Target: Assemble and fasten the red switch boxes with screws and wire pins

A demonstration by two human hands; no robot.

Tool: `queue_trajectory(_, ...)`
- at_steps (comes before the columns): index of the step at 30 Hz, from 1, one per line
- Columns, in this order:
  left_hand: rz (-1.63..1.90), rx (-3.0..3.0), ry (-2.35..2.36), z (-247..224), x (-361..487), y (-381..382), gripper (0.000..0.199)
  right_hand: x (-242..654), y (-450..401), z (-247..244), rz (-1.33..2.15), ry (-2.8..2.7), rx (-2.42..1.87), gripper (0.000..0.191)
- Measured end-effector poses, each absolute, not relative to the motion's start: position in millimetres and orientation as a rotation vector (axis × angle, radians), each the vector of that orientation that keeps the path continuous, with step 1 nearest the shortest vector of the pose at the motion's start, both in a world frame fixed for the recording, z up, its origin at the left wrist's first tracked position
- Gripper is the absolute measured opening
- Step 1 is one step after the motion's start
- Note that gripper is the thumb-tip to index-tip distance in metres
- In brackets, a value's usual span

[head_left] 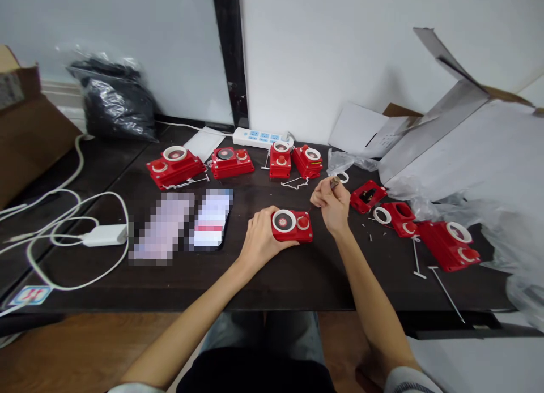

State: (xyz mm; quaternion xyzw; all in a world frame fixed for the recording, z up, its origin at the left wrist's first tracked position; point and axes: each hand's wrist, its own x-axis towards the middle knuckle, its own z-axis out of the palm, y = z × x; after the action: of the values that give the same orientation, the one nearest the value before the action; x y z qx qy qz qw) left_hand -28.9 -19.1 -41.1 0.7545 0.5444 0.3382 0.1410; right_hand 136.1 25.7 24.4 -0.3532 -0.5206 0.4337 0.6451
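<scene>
Near the front middle of the dark table, my left hand (260, 238) grips the left side of a red box (292, 233) with a white ring and a red knob on its top. My right hand (332, 203) is closed around a small tool (335, 182) with a brownish end, to the right of the box and slightly above it. A thin shaft seems to run from that hand toward the box's upper right corner; whether it touches is unclear. Small screws (370, 237) lie right of my right forearm.
Several similar red boxes (232, 163) stand along the back. Opened red parts (368, 196) and metal T-shaped rods (446, 294) lie right. Two phones (211, 220), a white charger (105, 235) with looped cable, and a cardboard box (34, 127) are left. A power strip (260, 137) sits behind.
</scene>
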Motion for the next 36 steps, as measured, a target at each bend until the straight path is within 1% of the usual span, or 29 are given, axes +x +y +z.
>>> queue_trajectory(5, 0.975, 2.172, 1.571, -40, -29, -19, 0.083, 133, 38, 35, 1.269, -1.094, -0.682, 0.055)
queue_trajectory(9, 0.95, 2.133, 1.578, -37, -28, -19, 0.08, 137, 48, 40, 1.509, -1.161, -0.694, 0.061)
queue_trajectory(12, 0.946, 2.124, 1.576, -36, -28, -19, 0.08, 145, 50, 40, 1.573, -1.174, -0.661, 0.064)
queue_trajectory(16, 0.952, 2.138, 1.577, -36, -28, -19, 0.08, 144, 44, 36, 1.522, -1.201, -0.64, 0.061)
queue_trajectory(21, 0.98, 2.164, 1.567, -39, -28, -19, 0.082, 131, 42, 37, 1.377, -1.21, -0.686, 0.049)
queue_trajectory(25, 0.972, 2.152, 1.569, -39, -29, -19, 0.082, 130, 42, 46, 1.266, -1.231, -0.694, 0.043)
queue_trajectory(28, 0.97, 2.16, 1.568, -39, -29, -19, 0.083, 130, 41, 52, 1.234, -1.156, -0.735, 0.037)
queue_trajectory(33, 0.962, 2.149, 1.574, -39, -28, -19, 0.083, 121, 40, 56, 1.188, -0.999, -0.8, 0.039)
queue_trajectory(36, 0.954, 2.128, 1.579, -38, -28, -19, 0.082, 127, 40, 57, 1.273, -1.108, -0.805, 0.03)
